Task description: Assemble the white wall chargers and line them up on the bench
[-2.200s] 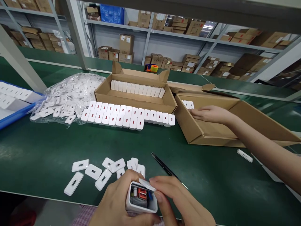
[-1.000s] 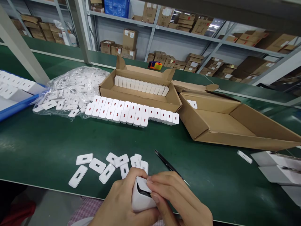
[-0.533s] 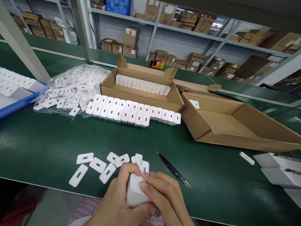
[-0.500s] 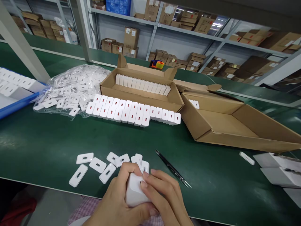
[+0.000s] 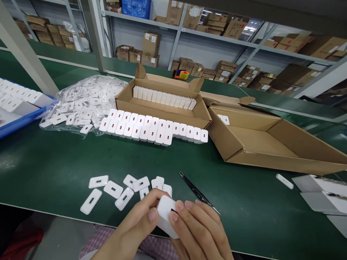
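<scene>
Both hands hold a white charger housing [image 5: 166, 213] above the front edge of the green table [image 5: 81, 155]. My left hand [image 5: 138, 220] grips its left side, thumb on the near face. My right hand [image 5: 197, 227] presses its fingertips on the end face, beside a dark slot they partly cover. Just beyond the hands lie several loose white slotted cover plates [image 5: 113, 189]. To the right, black tweezers [image 5: 193, 187] rest on the table, their tips close to my right hand. Farther back, white chargers [image 5: 128, 129] with red USB ports stand in rows.
A clear bag of white plates [image 5: 89, 94] lies at back left, next to a blue tray [image 5: 24, 119]. Two open cardboard boxes [image 5: 159, 108] stand behind, one holding a row of white pieces. A single white plate [image 5: 284, 181] lies at right. Shelves with cartons fill the background.
The charger housing has shifted right and tilted within my hands. My left thumb has moved up onto its side, and another loose plate shows beside the hands.
</scene>
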Available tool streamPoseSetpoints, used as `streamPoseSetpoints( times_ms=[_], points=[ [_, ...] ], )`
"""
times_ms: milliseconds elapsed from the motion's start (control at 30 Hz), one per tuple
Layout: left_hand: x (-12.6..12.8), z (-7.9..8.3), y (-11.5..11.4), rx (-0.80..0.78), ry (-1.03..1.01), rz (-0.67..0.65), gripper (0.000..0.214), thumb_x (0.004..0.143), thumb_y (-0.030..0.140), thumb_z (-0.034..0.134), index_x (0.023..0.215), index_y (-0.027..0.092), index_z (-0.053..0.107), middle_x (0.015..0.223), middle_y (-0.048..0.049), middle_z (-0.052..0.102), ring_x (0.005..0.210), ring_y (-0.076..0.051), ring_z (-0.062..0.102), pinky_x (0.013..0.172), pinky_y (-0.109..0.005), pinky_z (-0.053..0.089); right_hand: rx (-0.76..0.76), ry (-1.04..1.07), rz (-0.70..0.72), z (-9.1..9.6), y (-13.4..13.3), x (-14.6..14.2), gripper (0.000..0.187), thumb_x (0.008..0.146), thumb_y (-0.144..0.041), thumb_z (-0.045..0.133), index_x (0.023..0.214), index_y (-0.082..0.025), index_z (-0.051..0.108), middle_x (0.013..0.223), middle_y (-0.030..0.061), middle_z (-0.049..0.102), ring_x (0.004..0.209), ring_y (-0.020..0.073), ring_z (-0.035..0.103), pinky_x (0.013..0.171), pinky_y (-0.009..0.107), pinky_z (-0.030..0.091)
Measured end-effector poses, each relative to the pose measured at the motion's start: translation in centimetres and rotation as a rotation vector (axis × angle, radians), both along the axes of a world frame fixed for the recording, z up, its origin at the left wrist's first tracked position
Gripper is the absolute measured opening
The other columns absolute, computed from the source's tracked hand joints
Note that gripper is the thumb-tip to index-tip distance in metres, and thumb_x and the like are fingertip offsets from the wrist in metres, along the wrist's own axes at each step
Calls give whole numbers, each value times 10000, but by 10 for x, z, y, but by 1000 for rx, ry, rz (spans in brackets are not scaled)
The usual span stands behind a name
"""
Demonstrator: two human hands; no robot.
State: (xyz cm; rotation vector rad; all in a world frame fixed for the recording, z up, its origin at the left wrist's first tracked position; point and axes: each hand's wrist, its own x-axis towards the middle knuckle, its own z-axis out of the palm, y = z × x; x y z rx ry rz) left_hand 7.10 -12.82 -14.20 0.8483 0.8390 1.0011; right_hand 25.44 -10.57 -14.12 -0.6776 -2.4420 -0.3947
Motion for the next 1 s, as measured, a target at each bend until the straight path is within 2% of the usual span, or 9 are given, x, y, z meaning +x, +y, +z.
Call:
streamPoseSetpoints(
  times_ms=[100,167,300,367,500,667,800,900,1000],
  points=[
    [-1,-1,2,-119,29,45,455,889,673,545,983,237,633,857,14,574,840,-174,498,807,-266,382,48,-32,29,-4,4,-7,291,997,-105,488,1232,-131,658,1175,76,736,1176,228,636,1074,414,497],
    [0,-2,2,-116,60,99,314,947,536,516,955,248,642,878,16,601,888,-180,516,844,-271,379,-14,29,53,-7,5,-12,276,998,-136,503,1237,-101,636,1187,99,722,1211,253,605,1064,425,495],
    [1,-4,2,75,160,238,226,977,351,467,916,266,667,952,15,610,991,-187,535,860,-258,390,-307,242,122,-12,6,-13,345,1006,-302,543,1287,-102,546,1231,144,660,1284,250,540,1024,381,536],
    [1,-3,1,167,194,271,230,988,323,458,928,286,677,957,23,591,962,-173,536,820,-243,401,-381,359,139,-13,7,-11,297,1002,-299,554,1245,-127,554,1224,145,637,1261,235,549,1010,357,540],
    [0,-1,2,246,195,242,250,1012,316,425,958,300,669,957,24,574,935,-169,532,798,-246,392,-399,465,176,-13,9,-9,132,955,-120,571,1079,-154,600,1134,122,637,1109,207,613,943,332,558],
    [0,0,3,232,225,185,257,1019,362,395,927,279,619,904,22,539,862,-178,507,787,-271,363,-433,430,141,-11,7,-13,193,916,-43,558,1052,-173,603,1133,119,602,991,174,643,817,270,587],
    [1,0,0,106,247,139,277,1016,473,366,968,286,565,899,18,545,858,-192,502,771,-293,376,-439,422,142,-11,8,-16,165,929,-107,576,1078,-178,581,1138,140,602,968,188,654,759,261,587],
    [2,-1,-2,51,305,148,317,1009,558,340,1027,301,525,956,10,545,863,-191,511,781,-301,417,-449,412,174,-12,9,-20,239,885,-36,580,1075,-180,588,1109,134,630,935,185,650,747,265,578],
    [3,-3,-5,121,351,164,397,985,656,315,1117,318,475,939,6,558,857,-195,578,775,-309,482,-558,600,155,-14,5,-25,273,880,-17,568,1045,-225,634,1073,94,663,853,159,641,694,254,557]
  ],
)
